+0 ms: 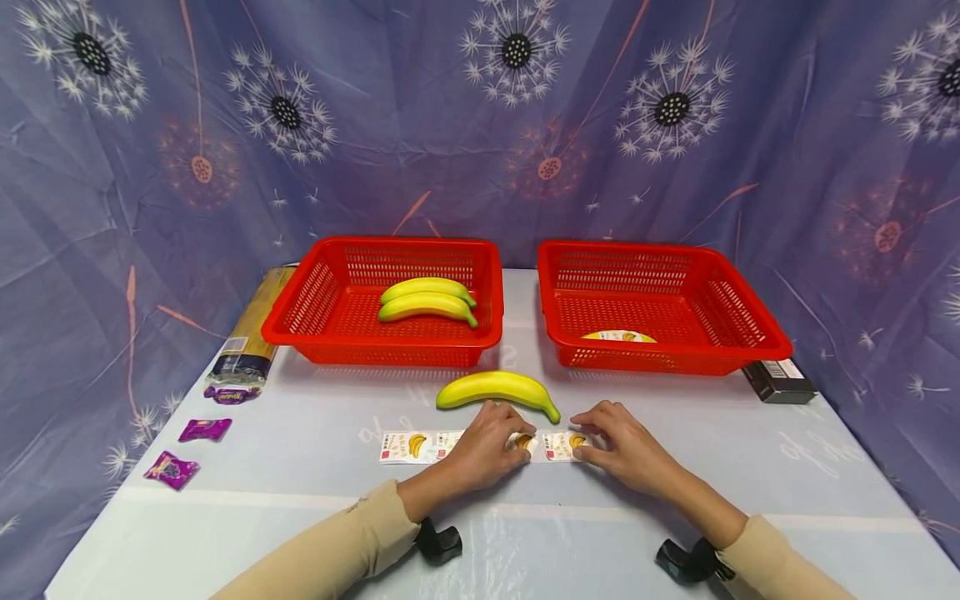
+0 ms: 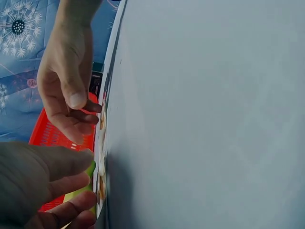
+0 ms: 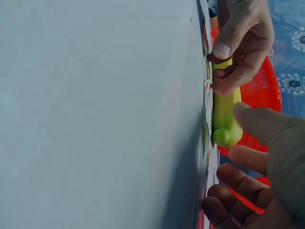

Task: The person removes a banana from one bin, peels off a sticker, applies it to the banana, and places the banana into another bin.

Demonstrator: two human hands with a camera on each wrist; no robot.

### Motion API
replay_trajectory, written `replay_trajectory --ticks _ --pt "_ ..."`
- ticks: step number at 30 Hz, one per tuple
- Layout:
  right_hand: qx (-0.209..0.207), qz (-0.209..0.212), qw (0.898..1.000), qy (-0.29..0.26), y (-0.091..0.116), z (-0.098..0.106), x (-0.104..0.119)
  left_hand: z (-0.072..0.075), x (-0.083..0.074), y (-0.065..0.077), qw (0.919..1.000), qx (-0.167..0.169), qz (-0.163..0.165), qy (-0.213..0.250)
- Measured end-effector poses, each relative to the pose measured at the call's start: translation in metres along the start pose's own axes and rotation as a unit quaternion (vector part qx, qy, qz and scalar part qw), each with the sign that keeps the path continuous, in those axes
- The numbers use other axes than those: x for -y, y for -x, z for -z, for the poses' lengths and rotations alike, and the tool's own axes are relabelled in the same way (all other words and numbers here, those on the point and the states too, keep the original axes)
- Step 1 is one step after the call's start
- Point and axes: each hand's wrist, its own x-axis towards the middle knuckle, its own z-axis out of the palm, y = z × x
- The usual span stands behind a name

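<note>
A strip of white banana stickers (image 1: 408,447) lies flat across the table. My left hand (image 1: 480,450) rests over the strip's middle, its bent fingertips and thumb apart around one sticker. At the right end my right hand (image 1: 626,450) hovers with thumb and fingers spread on either side of the last sticker (image 1: 558,446). In the right wrist view, a gap shows between the right thumb (image 3: 257,121) and fingers. A yellow banana (image 1: 495,387) with a green tip lies just beyond the strip, close to the left fingers.
Two bananas (image 1: 427,304) lie in the left red basket (image 1: 300,333). The right red basket (image 1: 637,358) holds a banana bearing a sticker (image 1: 621,336). Purple-wrapped candies (image 1: 172,471) and a long packet (image 1: 247,350) lie left; a black box (image 1: 780,383) stands right.
</note>
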Motion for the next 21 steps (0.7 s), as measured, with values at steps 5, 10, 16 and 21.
replay_trajectory --ticks 5,10,16,21 --pt "0.009 -0.013 1.0 -0.001 0.0 -0.005 -0.003 -0.003 0.002 -0.001 0.9999 -0.001 -0.005 -0.009" --pt "-0.001 0.008 1.0 0.012 0.001 -0.008 -0.007 -0.005 0.004 -0.001 0.9998 -0.005 -0.01 -0.015" --pt "0.005 0.0 1.0 0.022 0.001 -0.01 -0.008 -0.006 0.004 -0.001 0.9999 -0.005 -0.009 -0.013" --pt "0.02 -0.021 0.999 0.034 0.0 -0.012 -0.006 -0.007 0.004 0.0 0.9998 -0.008 -0.011 -0.017"
